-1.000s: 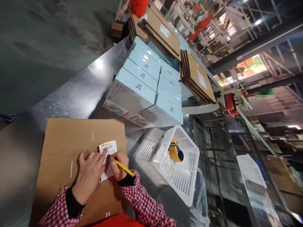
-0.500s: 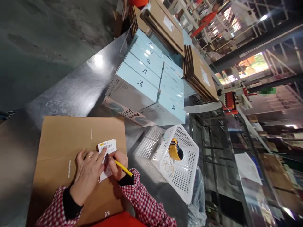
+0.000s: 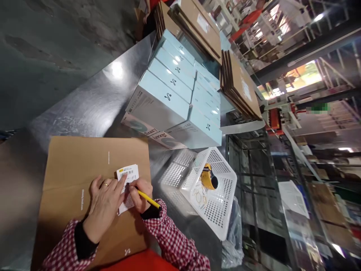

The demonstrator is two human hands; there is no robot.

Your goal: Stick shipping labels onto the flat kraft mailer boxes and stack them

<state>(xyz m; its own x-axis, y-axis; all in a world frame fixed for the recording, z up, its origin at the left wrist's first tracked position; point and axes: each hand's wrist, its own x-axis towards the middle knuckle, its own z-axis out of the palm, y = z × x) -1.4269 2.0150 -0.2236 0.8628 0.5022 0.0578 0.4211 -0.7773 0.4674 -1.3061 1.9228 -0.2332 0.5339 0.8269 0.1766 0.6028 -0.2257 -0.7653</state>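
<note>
My right hand (image 3: 141, 195) is closed round a yellow marker pen (image 3: 149, 198), its dark tip down on a white printed label slip (image 3: 128, 205) with a barcode. Flat on the same slip and the cardboard beside it lies my left hand (image 3: 106, 199), fingers stretched out, a ring on one finger. Under both is a flat brown cardboard carton (image 3: 76, 162) with small white print. The lower middle of the slip is partly hidden by my fingers.
Pale blue boxes (image 3: 160, 98) stand stacked beyond the carton on the metal table (image 3: 84, 101). A white plastic basket (image 3: 217, 218) on the right holds a yellow-and-black tape-like item (image 3: 209, 178) and rubber bands. Folded cartons (image 3: 242, 86) stand behind; a person's arm (image 3: 147, 11) shows at the top.
The view has shifted slightly. Dark handwritten marks now show more clearly on the label slip near the barcode. Both hands keep nearly the same place, pen still on the paper.
</note>
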